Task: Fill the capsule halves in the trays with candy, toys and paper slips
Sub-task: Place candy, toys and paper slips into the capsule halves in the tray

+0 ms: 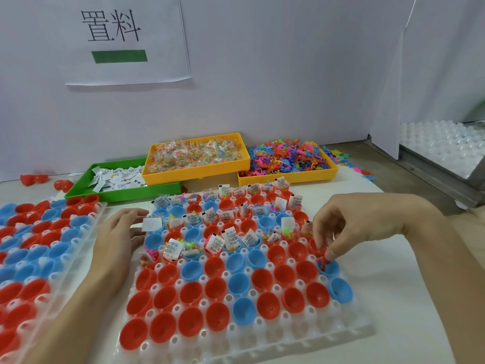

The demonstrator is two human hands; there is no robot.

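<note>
Head view, two white plastic capsule trays [341,334] on tabletop [409,311], left hand [118,232] relaxed flat at the middle tray's edge, three bins behind, green [78,186] and two yellow [194,174], right hand [349,227] fingers [332,254] pinching one small red plastic toy [324,258] above a blue capsule half [329,267].

A white table [409,298] carries two white trays of capsule halves: one near centre [309,334], one at left [86,232]. Far behind lie a green bin [126,194] and two yellow bins [194,174] [288,177], with loose red halves [34,178] far left.
</note>
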